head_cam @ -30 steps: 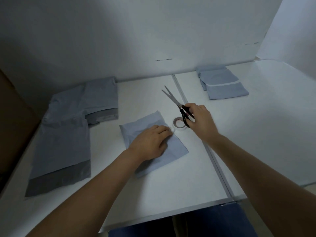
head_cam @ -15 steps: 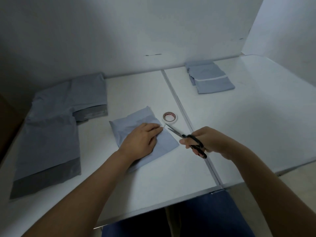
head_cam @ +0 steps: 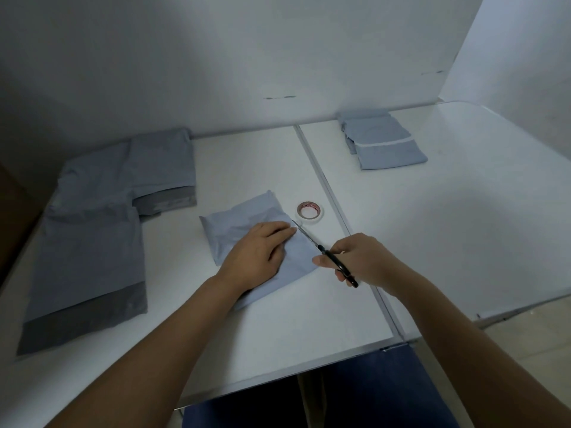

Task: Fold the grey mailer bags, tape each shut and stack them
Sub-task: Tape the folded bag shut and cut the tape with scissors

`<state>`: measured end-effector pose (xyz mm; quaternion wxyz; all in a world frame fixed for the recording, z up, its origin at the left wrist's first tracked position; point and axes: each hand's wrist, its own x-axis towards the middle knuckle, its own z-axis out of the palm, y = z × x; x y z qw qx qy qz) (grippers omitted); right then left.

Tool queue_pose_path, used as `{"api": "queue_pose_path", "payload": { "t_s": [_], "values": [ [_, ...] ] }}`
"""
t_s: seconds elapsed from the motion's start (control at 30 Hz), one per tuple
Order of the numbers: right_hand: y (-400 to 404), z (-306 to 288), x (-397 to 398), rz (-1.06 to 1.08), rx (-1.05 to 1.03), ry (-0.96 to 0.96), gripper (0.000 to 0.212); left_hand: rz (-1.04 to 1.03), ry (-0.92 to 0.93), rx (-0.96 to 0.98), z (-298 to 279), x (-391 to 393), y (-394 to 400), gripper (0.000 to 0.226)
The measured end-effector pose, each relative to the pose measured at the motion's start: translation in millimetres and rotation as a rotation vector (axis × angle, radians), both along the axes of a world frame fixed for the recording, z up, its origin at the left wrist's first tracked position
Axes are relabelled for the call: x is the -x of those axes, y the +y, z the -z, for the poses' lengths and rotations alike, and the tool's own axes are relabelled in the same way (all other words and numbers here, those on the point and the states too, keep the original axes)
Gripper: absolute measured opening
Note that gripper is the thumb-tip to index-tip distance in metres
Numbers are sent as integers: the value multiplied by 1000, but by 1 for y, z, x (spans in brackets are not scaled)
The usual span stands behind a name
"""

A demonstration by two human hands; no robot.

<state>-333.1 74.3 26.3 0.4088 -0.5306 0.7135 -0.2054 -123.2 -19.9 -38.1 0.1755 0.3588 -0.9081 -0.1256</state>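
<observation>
- While pressed flat under the left hand (head_cam: pixel 258 253), fingers straight, the folded mailer bag (head_cam: pixel 247 217) was kept on the table (head_cam: pixel 309 319).
- Black-handled scissors (head_cam: pixel 324 253) were gripped by the right hand (head_cam: pixel 364 261), blade tips at the left fingertips.
- Tape roll (head_cam: pixel 310 212) was recorded just beyond both hands.
- Unfolded mailer bags (head_cam: pixel 92 230) were noted left of the left hand; stacked folded bags (head_cam: pixel 383 143) far beyond the right.
</observation>
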Motion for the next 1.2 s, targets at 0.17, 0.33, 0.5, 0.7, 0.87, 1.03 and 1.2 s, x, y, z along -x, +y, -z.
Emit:
{"api": "queue_pose_path", "payload": {
  "t_s": [0.17, 0.33, 0.5, 0.7, 0.87, 1.03, 1.2],
  "values": [
    [1, 6, -4, 31, 45, -15, 42, -7, 16, 6, 1, 0, 1, 46],
    [1, 12, -5, 85, 41, -134, 36, -10, 1, 16, 1, 1, 1, 47],
    [2, 14, -5, 102, 46, -217, 34, -8, 5, 19, 2, 1, 1, 44],
    [2, 21, -3, 87, 55, -230, 34, -2, 5, 27, 2, 0, 1, 46],
    [5, 10, 0, 96, 109, -236, 29, -1, 1, 15, 2, 0, 1, 47],
    [-11, 2, 16, 154, 244, -6, 31, 13, -13, 6, 2, -3, 2, 49],
    [-40, 12, 35, 175, 194, 227, 42, 49, -43, 15, 0, -10, 4, 49]
  ]
}}
